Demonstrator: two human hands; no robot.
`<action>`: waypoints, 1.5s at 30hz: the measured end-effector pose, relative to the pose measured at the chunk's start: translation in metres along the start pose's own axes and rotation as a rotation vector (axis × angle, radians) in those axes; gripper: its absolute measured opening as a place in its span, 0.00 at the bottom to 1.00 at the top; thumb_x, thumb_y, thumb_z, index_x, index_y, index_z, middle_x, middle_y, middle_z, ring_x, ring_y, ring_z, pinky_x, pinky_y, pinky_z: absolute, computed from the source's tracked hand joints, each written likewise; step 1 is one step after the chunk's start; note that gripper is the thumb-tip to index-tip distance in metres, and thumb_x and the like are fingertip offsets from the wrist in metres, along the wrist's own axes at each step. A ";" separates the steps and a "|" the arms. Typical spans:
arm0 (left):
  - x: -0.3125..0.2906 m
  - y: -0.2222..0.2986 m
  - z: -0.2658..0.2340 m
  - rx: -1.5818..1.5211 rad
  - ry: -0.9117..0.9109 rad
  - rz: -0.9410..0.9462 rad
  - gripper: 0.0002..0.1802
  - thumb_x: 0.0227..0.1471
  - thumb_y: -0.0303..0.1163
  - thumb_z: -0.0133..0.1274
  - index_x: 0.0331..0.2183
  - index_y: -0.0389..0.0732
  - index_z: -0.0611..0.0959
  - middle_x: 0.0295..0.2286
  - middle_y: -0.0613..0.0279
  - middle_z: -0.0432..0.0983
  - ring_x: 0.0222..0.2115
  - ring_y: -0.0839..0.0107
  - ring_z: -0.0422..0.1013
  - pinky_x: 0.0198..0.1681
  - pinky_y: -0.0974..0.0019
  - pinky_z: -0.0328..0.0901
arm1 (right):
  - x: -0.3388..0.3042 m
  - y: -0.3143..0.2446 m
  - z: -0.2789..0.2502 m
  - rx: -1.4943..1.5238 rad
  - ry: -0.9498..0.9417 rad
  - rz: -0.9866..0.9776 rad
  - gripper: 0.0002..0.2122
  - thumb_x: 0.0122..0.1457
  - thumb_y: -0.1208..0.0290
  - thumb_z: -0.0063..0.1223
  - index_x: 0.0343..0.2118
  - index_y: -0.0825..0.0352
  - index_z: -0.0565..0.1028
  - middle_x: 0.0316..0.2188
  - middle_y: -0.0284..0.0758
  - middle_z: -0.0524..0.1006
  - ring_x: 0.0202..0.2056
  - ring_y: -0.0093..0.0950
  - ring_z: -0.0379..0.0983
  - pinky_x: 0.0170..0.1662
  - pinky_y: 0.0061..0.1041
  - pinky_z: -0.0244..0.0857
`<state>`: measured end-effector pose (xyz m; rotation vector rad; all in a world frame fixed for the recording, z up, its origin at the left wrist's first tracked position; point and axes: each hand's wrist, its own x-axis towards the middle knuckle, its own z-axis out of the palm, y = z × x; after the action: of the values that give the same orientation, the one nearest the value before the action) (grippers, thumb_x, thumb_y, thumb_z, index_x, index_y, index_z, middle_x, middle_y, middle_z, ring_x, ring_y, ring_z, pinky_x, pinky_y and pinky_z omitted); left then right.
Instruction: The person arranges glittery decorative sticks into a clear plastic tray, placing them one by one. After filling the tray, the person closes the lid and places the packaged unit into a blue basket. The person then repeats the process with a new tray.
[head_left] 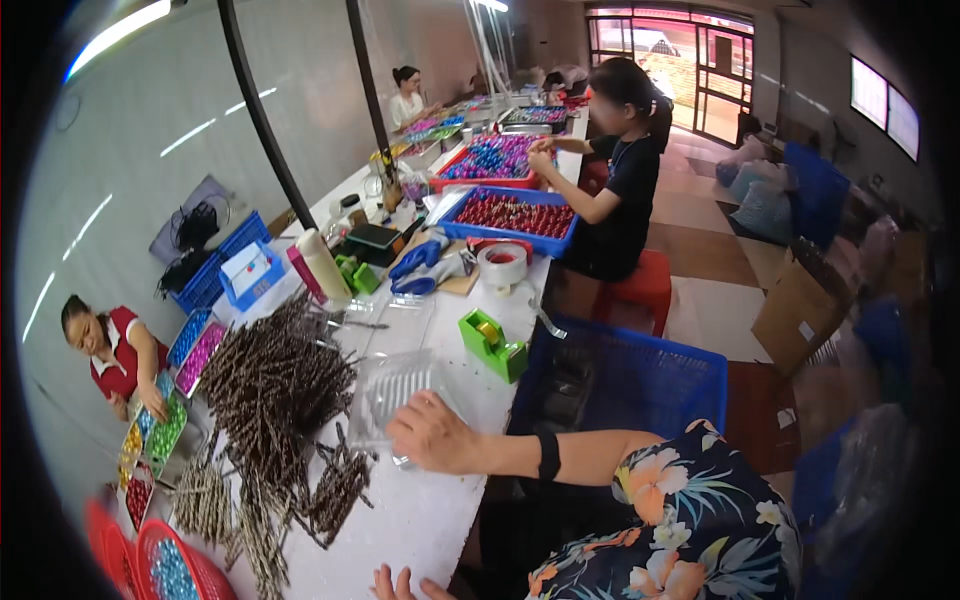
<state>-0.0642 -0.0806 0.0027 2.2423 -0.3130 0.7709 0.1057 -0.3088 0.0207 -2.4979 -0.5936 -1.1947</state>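
Note:
My right hand (432,435) reaches in from the right, a black band on its wrist, and grips the near edge of a clear plastic blister tray (395,395) lying on the white table (420,520). Only the fingertips of my left hand (400,583) show at the bottom edge, spread on the table and holding nothing. Just left of the tray lies a large heap of thin dark speckled sticks (275,385), with smaller bundles (335,490) nearer me.
A green tape dispenser (492,345) and a tape roll (502,265) stand beyond the tray. A blue mesh basket (640,380) sits to the right of the table. Across it a person (115,350) sorts coloured foil pieces; another person (625,170) works at blue and red crates farther along.

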 end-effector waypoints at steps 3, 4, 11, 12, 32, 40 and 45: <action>-0.001 -0.006 -0.004 -0.015 0.042 -0.064 0.22 0.60 0.27 0.50 0.55 0.30 0.73 0.51 0.39 0.72 0.55 0.43 0.67 0.62 0.43 0.58 | -0.014 -0.019 -0.017 0.088 0.077 -0.133 0.09 0.54 0.67 0.59 0.36 0.64 0.75 0.33 0.35 0.72 0.39 0.36 0.70 0.53 0.44 0.62; 0.001 -0.009 0.004 -0.269 0.093 -0.154 0.22 0.60 0.26 0.50 0.55 0.30 0.72 0.50 0.40 0.73 0.54 0.45 0.68 0.60 0.45 0.60 | -0.023 -0.027 -0.028 0.144 -0.014 -0.152 0.10 0.56 0.67 0.58 0.37 0.65 0.75 0.33 0.35 0.72 0.39 0.37 0.70 0.54 0.44 0.61; 0.016 0.001 0.023 -1.055 -0.577 -0.617 0.22 0.61 0.28 0.51 0.55 0.31 0.70 0.46 0.44 0.76 0.48 0.55 0.73 0.54 0.55 0.68 | -0.053 -0.118 -0.034 0.608 -0.007 -0.250 0.13 0.63 0.64 0.55 0.43 0.69 0.75 0.35 0.39 0.73 0.39 0.39 0.72 0.47 0.39 0.67; 0.019 0.010 0.040 -1.150 -0.817 -0.676 0.22 0.61 0.28 0.52 0.55 0.31 0.70 0.45 0.45 0.76 0.48 0.57 0.74 0.53 0.57 0.69 | -0.060 -0.118 -0.037 0.611 -0.016 -0.199 0.12 0.65 0.61 0.55 0.41 0.66 0.76 0.37 0.40 0.74 0.40 0.42 0.72 0.45 0.40 0.67; 0.055 0.214 0.120 -0.874 -2.122 0.225 0.24 0.58 0.30 0.57 0.55 0.36 0.74 0.49 0.54 0.76 0.51 0.67 0.72 0.58 0.65 0.63 | -0.050 -0.147 -0.041 1.220 -0.199 0.139 0.23 0.69 0.47 0.45 0.41 0.68 0.75 0.37 0.41 0.75 0.38 0.38 0.75 0.41 0.33 0.70; 0.039 0.211 0.136 -0.990 -2.152 0.316 0.24 0.59 0.29 0.56 0.56 0.36 0.74 0.50 0.55 0.76 0.51 0.67 0.71 0.59 0.66 0.62 | -0.058 -0.142 -0.035 1.070 -0.114 0.054 0.18 0.69 0.53 0.46 0.40 0.67 0.74 0.36 0.42 0.74 0.37 0.41 0.74 0.40 0.36 0.69; 0.041 0.209 0.131 -0.912 -2.139 0.213 0.24 0.58 0.28 0.56 0.56 0.36 0.74 0.49 0.55 0.76 0.51 0.68 0.71 0.58 0.66 0.63 | -0.058 -0.137 -0.043 0.855 -0.031 -0.008 0.17 0.68 0.55 0.49 0.39 0.68 0.73 0.34 0.43 0.73 0.35 0.43 0.74 0.37 0.36 0.69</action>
<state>-0.0655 -0.3204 0.0738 1.1853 -1.4056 -1.6496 -0.0227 -0.2224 0.0138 -1.7781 -0.8884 -0.6806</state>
